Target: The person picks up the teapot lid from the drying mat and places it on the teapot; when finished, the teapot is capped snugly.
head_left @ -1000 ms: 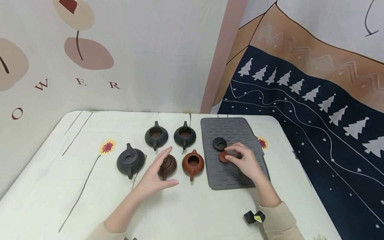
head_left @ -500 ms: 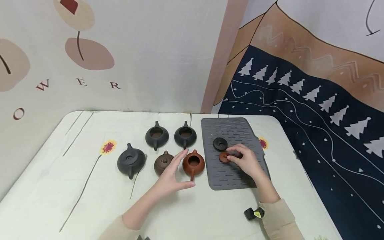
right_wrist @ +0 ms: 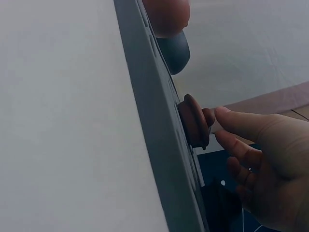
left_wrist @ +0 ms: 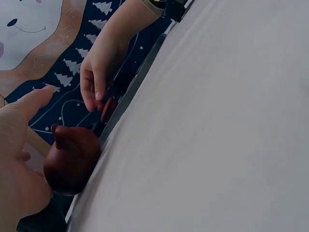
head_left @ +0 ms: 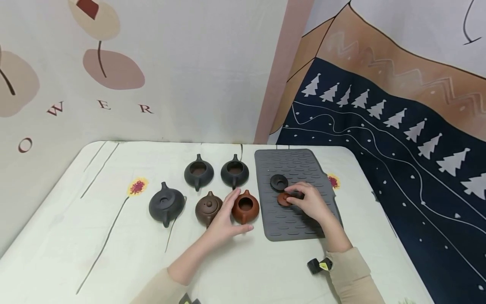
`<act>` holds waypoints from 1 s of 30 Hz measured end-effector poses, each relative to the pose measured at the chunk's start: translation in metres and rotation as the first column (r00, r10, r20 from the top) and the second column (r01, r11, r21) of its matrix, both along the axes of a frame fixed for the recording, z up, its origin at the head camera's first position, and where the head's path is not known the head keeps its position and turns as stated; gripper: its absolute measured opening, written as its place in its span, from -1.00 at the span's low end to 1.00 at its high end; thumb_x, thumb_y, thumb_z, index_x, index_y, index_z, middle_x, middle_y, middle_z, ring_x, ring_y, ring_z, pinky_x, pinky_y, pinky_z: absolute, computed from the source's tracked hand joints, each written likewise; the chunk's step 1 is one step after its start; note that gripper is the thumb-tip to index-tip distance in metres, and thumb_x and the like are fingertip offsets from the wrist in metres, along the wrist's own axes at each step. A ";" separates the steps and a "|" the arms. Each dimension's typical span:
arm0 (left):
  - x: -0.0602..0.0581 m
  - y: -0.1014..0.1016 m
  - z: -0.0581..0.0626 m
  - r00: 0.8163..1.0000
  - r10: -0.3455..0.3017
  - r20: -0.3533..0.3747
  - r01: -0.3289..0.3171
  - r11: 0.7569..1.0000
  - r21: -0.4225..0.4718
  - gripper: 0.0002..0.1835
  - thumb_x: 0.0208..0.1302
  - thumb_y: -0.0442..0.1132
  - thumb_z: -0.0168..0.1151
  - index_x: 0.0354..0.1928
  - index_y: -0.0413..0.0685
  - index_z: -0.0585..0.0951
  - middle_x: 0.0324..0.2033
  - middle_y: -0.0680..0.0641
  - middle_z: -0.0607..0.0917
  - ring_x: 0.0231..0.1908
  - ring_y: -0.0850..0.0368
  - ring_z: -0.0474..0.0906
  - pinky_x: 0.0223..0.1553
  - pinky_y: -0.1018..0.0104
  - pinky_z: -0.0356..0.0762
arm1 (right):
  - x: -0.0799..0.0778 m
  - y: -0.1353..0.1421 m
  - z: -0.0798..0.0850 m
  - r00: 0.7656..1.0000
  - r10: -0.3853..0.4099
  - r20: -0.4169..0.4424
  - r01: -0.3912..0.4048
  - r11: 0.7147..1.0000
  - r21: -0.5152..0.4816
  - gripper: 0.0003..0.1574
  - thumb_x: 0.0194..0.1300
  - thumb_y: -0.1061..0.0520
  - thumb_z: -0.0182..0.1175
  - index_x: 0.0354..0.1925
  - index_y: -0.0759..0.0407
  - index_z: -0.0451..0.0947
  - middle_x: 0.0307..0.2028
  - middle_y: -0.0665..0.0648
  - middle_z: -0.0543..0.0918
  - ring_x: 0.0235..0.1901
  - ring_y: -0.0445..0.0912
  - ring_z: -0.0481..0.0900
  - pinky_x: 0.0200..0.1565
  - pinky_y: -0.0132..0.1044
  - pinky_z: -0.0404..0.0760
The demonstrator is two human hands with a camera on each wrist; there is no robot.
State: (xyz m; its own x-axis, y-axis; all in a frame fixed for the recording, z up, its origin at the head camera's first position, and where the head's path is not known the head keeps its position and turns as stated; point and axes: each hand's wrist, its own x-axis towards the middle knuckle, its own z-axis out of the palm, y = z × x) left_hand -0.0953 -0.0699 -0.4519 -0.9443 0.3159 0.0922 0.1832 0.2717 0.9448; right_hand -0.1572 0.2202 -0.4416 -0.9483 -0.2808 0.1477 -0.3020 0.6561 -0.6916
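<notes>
**Teapots and loose lids, hands mid-reach**

Head view: red-brown teapot (head_left: 245, 207) sits lidless on the bench (head_left: 114, 253), just left of the grey mat (head_left: 296, 223). The left hand (head_left: 224, 219) is cupped round its near side, fingers relaxed and fairly straight, touching more than clamping. The right hand (head_left: 309, 202) is over on the mat with its fingertips at the red-brown lid (head_left: 284, 199); a black lid (head_left: 279, 182) lies just behind it. A brown lidded pot (head_left: 208, 208), a dark lidded pot (head_left: 166, 204) and two open black pots (head_left: 198, 173) (head_left: 234, 172) stand nearby.

Left wrist view: the teapot (left_wrist: 72, 159) rests against the palm, thumb (left_wrist: 29, 104) stretched out above it, not wrapped.

Right wrist view: the lid (right_wrist: 193, 121) lies flat on the mat, thumb tip and a fingertip pinching its knob (right_wrist: 208, 119).

My guess is that this is unglazed clay, so stiff, light-ish, grippy but chippy. Take the lid by the knob, and the pot by its body or handle rather than the spout.
</notes>
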 end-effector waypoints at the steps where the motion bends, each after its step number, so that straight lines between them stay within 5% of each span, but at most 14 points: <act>1: -0.001 0.001 -0.002 1.000 -0.001 0.005 0.001 1.000 0.005 0.10 -0.02 -0.23 0.53 0.50 -0.06 0.02 0.47 -0.06 -0.01 0.42 0.10 -0.08 0.35 0.02 0.02 | 0.000 0.000 0.000 1.000 0.003 -0.002 -0.003 1.000 0.003 -0.69 0.13 0.23 0.39 -0.10 0.14 0.68 -0.06 0.14 0.62 0.05 0.12 0.46 0.04 0.08 0.44; 12: -0.001 0.005 -0.016 0.999 0.021 0.028 -0.020 1.000 -0.007 0.09 0.05 -0.23 0.48 0.50 -0.11 -0.03 0.48 -0.09 -0.05 0.44 0.00 -0.15 0.36 -0.05 -0.05 | -0.003 -0.003 -0.002 0.999 0.026 -0.041 -0.024 0.999 0.046 -0.73 0.10 0.21 0.42 -0.16 0.13 0.71 -0.13 0.11 0.66 0.02 0.13 0.47 0.19 0.17 0.12; 30: 0.001 0.006 -0.018 0.999 0.020 -0.026 -0.022 0.996 -0.082 0.02 0.12 -0.21 0.42 0.50 -0.15 -0.02 0.48 -0.08 -0.06 0.43 -0.03 -0.12 0.32 -0.07 0.07 | 0.000 -0.006 -0.003 0.998 -0.005 -0.058 0.007 0.999 0.037 -0.82 0.12 0.25 0.39 -0.23 0.13 0.70 -0.20 0.07 0.68 -0.01 0.10 0.46 0.19 0.12 0.12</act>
